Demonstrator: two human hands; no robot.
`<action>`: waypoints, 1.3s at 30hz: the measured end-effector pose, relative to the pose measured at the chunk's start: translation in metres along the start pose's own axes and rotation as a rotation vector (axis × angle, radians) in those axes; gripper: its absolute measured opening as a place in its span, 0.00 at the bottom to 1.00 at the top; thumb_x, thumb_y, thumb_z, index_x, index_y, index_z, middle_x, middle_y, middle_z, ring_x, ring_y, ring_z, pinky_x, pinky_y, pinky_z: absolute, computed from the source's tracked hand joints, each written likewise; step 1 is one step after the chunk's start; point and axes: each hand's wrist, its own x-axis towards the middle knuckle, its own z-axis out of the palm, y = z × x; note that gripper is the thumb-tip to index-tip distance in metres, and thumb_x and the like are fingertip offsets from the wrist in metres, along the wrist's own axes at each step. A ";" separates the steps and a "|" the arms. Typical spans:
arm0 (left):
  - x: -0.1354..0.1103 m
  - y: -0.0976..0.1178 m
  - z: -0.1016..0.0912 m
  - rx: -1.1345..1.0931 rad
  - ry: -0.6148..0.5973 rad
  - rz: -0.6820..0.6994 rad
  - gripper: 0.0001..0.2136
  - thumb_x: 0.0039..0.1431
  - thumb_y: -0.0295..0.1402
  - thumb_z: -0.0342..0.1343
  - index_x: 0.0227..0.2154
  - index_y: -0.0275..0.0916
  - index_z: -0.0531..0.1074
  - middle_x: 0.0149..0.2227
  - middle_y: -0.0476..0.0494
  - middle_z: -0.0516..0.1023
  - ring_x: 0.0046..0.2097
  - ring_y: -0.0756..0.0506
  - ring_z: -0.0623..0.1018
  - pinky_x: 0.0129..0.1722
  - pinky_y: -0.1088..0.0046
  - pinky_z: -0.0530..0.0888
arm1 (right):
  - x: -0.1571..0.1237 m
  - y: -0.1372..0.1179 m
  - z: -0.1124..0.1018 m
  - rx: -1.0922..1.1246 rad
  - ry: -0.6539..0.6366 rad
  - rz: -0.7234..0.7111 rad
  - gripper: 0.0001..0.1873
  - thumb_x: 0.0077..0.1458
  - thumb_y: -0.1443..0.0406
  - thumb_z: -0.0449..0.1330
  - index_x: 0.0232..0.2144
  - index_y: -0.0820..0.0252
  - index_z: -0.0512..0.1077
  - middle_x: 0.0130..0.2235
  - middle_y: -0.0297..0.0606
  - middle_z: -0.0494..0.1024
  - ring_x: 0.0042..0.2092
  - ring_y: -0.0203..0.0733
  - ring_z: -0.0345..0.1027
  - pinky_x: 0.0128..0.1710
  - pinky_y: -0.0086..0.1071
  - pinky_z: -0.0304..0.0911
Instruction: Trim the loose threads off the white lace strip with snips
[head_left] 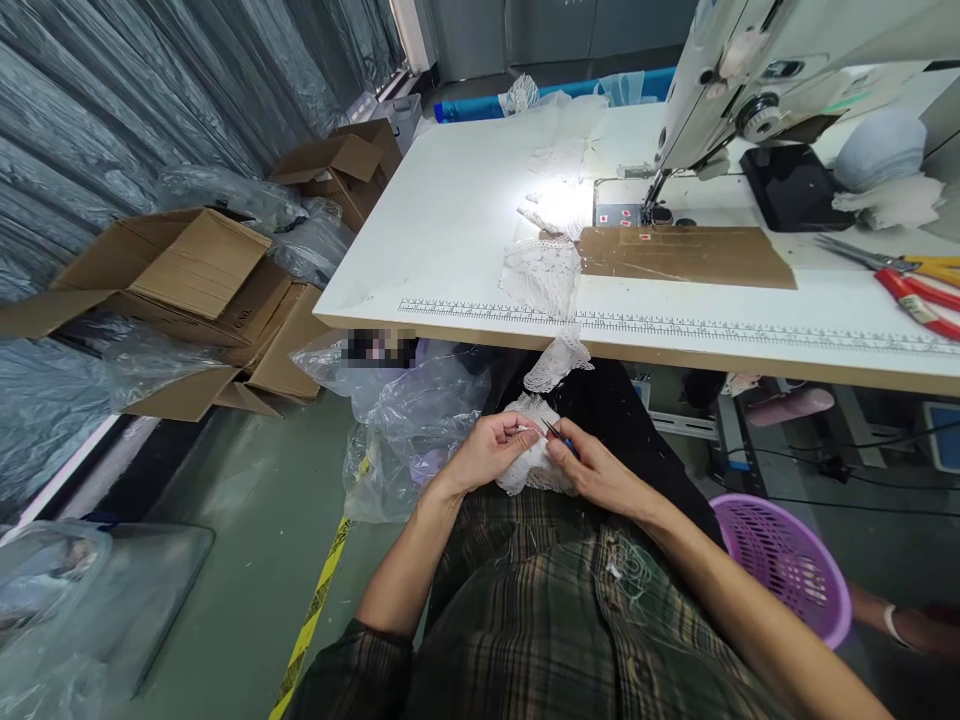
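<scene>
- Left hand (504, 445): thumb and fingers pinched together on scalloped white lace fabric (559, 362), just above lap.
- Right hand (594, 468): fingers closed around small dark pointed tool with blue handle (561, 437); tip points at lace beside left fingertips. Exact tool type too small to tell.
- Hands close together, slight gap between.
- Lace: bunched in lap under both hands, more hanging over table's front edge, more lying on tabletop. Whether one continuous strip, can't tell.
- White tabletop with printed ruler scale (435, 225): in front of person.
- On it: white sewing machine (720, 95), right of lace; flat brown cardboard strip (697, 258), left end meeting lace; red-handled metal cutters (911, 292), far right.
- Purple perforated plastic basket (784, 562): floor, right of person.
- Open brown cardboard box (199, 262): left of table.
- Dark plaid garment (525, 600): on person, loose pale threads on it.
</scene>
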 end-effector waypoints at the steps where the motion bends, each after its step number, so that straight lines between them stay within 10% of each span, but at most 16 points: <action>1: 0.004 -0.005 -0.001 0.034 0.013 0.024 0.19 0.53 0.47 0.61 0.35 0.33 0.74 0.32 0.45 0.76 0.31 0.51 0.73 0.31 0.77 0.68 | -0.002 0.003 -0.001 -0.038 -0.005 0.010 0.17 0.61 0.50 0.49 0.34 0.56 0.62 0.24 0.27 0.63 0.26 0.34 0.56 0.26 0.29 0.54; 8: 0.045 -0.008 -0.009 0.033 0.309 0.231 0.34 0.45 0.47 0.67 0.54 0.38 0.66 0.59 0.33 0.65 0.58 0.39 0.68 0.53 0.65 0.68 | -0.004 0.007 -0.020 -0.257 0.285 -0.004 0.16 0.58 0.51 0.54 0.34 0.57 0.64 0.31 0.33 0.69 0.25 0.34 0.57 0.27 0.31 0.56; 14: 0.067 0.014 -0.002 -0.377 0.030 0.008 0.31 0.51 0.59 0.56 0.40 0.31 0.74 0.38 0.35 0.78 0.38 0.46 0.77 0.34 0.74 0.73 | 0.002 -0.009 -0.032 -0.101 0.402 -0.099 0.14 0.60 0.54 0.52 0.29 0.57 0.64 0.28 0.32 0.66 0.29 0.35 0.59 0.29 0.30 0.57; 19: 0.058 0.014 0.004 -0.311 0.196 0.075 0.22 0.47 0.48 0.65 0.34 0.33 0.75 0.31 0.43 0.76 0.30 0.50 0.75 0.29 0.76 0.71 | 0.002 -0.012 -0.040 -0.012 0.557 -0.060 0.15 0.60 0.53 0.52 0.29 0.56 0.64 0.24 0.31 0.63 0.26 0.35 0.55 0.25 0.28 0.55; 25: 0.021 0.011 0.000 0.445 0.606 0.632 0.05 0.59 0.34 0.58 0.35 0.41 0.78 0.42 0.41 0.78 0.48 0.43 0.75 0.56 0.58 0.68 | 0.011 -0.024 -0.047 0.016 0.592 -0.114 0.14 0.59 0.54 0.53 0.28 0.56 0.64 0.24 0.31 0.63 0.26 0.34 0.55 0.25 0.28 0.56; 29: 0.011 0.008 0.002 0.893 0.276 1.020 0.13 0.63 0.25 0.50 0.45 0.41 0.75 0.43 0.41 0.79 0.51 0.43 0.76 0.55 0.57 0.71 | 0.029 -0.045 -0.047 0.021 0.541 -0.084 0.17 0.57 0.51 0.54 0.28 0.58 0.67 0.25 0.33 0.68 0.26 0.35 0.58 0.25 0.28 0.56; 34: 0.018 0.009 0.011 0.973 0.047 1.283 0.17 0.61 0.21 0.49 0.51 0.37 0.70 0.46 0.36 0.77 0.55 0.41 0.73 0.56 0.57 0.71 | 0.050 -0.058 -0.048 -0.048 0.550 0.040 0.15 0.52 0.54 0.57 0.25 0.59 0.68 0.23 0.32 0.68 0.25 0.35 0.59 0.27 0.30 0.57; 39: 0.012 0.015 0.003 0.658 0.366 1.162 0.14 0.57 0.30 0.54 0.46 0.41 0.73 0.49 0.36 0.72 0.51 0.40 0.74 0.53 0.55 0.70 | 0.030 -0.054 -0.043 -0.003 0.389 -0.154 0.13 0.56 0.58 0.54 0.24 0.59 0.67 0.24 0.32 0.67 0.26 0.34 0.58 0.27 0.29 0.56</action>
